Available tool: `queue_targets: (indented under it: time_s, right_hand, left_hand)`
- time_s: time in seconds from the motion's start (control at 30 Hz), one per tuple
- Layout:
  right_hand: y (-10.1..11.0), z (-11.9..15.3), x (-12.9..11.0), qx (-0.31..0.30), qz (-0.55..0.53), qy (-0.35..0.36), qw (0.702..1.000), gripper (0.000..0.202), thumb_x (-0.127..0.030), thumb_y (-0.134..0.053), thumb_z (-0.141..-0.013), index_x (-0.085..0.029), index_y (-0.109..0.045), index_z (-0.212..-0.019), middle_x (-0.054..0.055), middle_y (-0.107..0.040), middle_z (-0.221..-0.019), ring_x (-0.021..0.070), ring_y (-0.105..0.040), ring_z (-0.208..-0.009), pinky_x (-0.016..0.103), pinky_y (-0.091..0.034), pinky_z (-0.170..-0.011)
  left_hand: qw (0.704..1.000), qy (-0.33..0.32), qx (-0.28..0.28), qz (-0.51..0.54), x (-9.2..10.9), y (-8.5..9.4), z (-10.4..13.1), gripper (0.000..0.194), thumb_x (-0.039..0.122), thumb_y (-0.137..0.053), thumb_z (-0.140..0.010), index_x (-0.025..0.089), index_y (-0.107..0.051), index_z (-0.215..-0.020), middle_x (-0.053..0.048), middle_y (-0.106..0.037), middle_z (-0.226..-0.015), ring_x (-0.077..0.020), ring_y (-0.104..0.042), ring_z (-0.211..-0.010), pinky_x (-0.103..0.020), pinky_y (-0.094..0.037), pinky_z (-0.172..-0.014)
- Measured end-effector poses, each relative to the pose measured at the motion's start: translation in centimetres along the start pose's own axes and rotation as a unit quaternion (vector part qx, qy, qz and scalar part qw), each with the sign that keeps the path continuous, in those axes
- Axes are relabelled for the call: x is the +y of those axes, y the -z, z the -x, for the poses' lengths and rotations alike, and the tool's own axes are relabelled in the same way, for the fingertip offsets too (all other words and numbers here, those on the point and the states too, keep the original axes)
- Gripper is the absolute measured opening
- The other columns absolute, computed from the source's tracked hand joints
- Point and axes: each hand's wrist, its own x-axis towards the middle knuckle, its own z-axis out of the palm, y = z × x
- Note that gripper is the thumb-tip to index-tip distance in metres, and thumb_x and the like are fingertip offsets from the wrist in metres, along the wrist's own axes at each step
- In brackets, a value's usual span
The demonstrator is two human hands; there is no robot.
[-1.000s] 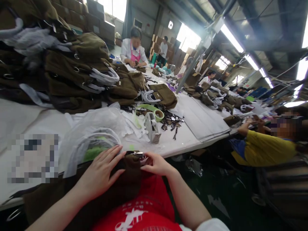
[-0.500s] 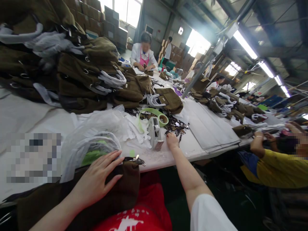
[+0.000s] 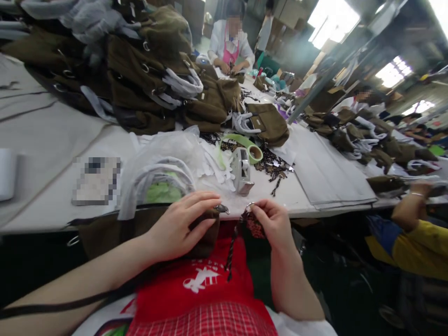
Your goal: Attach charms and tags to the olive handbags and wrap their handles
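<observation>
A dark olive-brown bag [image 3: 105,231] lies at the table's front edge, its handles [image 3: 157,170] wrapped in white covering. My left hand [image 3: 184,224] rests on its top edge with fingers stretched and thumb apart, near the metal zipper end [image 3: 222,208]. Just right of that, my right hand [image 3: 276,224] pinches the metal ring of a braided charm [image 3: 255,225]. A dark twisted cord hangs from the charm in front of my red apron [image 3: 224,261]. More dark braided charms [image 3: 276,168] lie in a heap on the table beyond.
Behind the hands stand a grey tape dispenser [image 3: 241,172] and a green tape roll [image 3: 255,154]. Olive bags [image 3: 140,79] are piled at the back left. White sheets [image 3: 336,172] lie to the right. Co-workers sit across the table and at the right, one in a yellow shirt [image 3: 427,247].
My right hand has come back from the charm heap toward me, now with a charm hanging from its fingers. My left hand stays on the bag. The view has tilted downward.
</observation>
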Motion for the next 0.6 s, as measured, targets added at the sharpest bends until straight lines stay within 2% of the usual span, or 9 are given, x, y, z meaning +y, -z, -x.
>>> queue_targets:
  time_s: [0.07,0.17,0.27,0.43,0.53,0.6]
  right_hand:
    - [-2.2,1.5,0.2,-0.068,-0.025,-0.034,0.997,0.025,-0.041,-0.075,-0.077,-0.017,-0.069,-0.078,0.001,-0.069,-0.064,0.013,-0.062,-0.055,0.023,-0.051,-0.053]
    - [-4.2,2.2,1.1,-0.105,-0.08,-0.077,0.988,0.027,-0.043,-0.077,-0.076,-0.016,-0.07,-0.078,0.002,-0.071,-0.065,0.0135,-0.064,-0.057,0.024,-0.054,-0.057]
    - [-5.1,2.2,1.7,-0.114,-0.114,-0.107,0.981,0.028,-0.044,-0.078,-0.075,-0.017,-0.071,-0.078,0.002,-0.071,-0.063,0.013,-0.065,-0.056,0.024,-0.054,-0.057]
    - [-5.7,2.2,2.0,-0.126,-0.156,-0.131,0.971,0.029,-0.044,-0.08,-0.073,-0.017,-0.071,-0.079,0.002,-0.071,-0.064,0.0122,-0.064,-0.055,0.023,-0.053,-0.056]
    - [-6.1,2.3,2.2,-0.135,-0.168,-0.135,0.967,0.03,-0.045,-0.079,-0.073,-0.017,-0.07,-0.079,0.002,-0.071,-0.064,0.0119,-0.064,-0.054,0.023,-0.052,-0.055]
    - [-6.3,2.4,2.3,-0.138,-0.162,-0.131,0.968,0.03,-0.045,-0.078,-0.075,-0.017,-0.07,-0.079,0.002,-0.071,-0.064,0.0121,-0.064,-0.055,0.023,-0.052,-0.056]
  left_hand:
    - [0.996,0.03,-0.045,0.072,1.2,-0.6,-1.0,0.034,0.025,-0.052,-0.09,0.02,-0.06,-0.123,-0.009,-0.067,-0.123,-0.021,-0.062,-0.112,-0.035,-0.049,-0.099]
    - [0.98,0.102,-0.07,0.155,1.7,-1.9,-1.3,0.021,0.023,-0.057,-0.086,0.017,-0.067,-0.104,-0.006,-0.073,-0.097,-0.0181,-0.066,-0.088,-0.03,-0.053,-0.082]
    - [0.955,0.171,-0.047,0.24,1.2,-2.7,-0.8,0.016,0.025,-0.058,-0.085,0.015,-0.068,-0.091,-0.004,-0.071,-0.086,-0.0162,-0.065,-0.078,-0.028,-0.052,-0.075]
    - [0.887,0.243,-0.021,0.391,0.5,-2.7,-0.1,0.024,0.037,-0.063,-0.084,0.014,-0.066,-0.085,-0.004,-0.069,-0.079,-0.0144,-0.062,-0.072,-0.026,-0.052,-0.069]
    - [0.869,0.258,-0.005,0.422,0.5,-2.6,0.0,0.027,0.041,-0.066,-0.082,0.014,-0.065,-0.081,-0.003,-0.068,-0.076,-0.0133,-0.061,-0.07,-0.026,-0.051,-0.067]
    - [0.87,0.258,0.004,0.421,0.6,-2.5,0.1,0.026,0.04,-0.067,-0.081,0.014,-0.065,-0.081,-0.002,-0.067,-0.075,-0.013,-0.061,-0.068,-0.025,-0.051,-0.066]
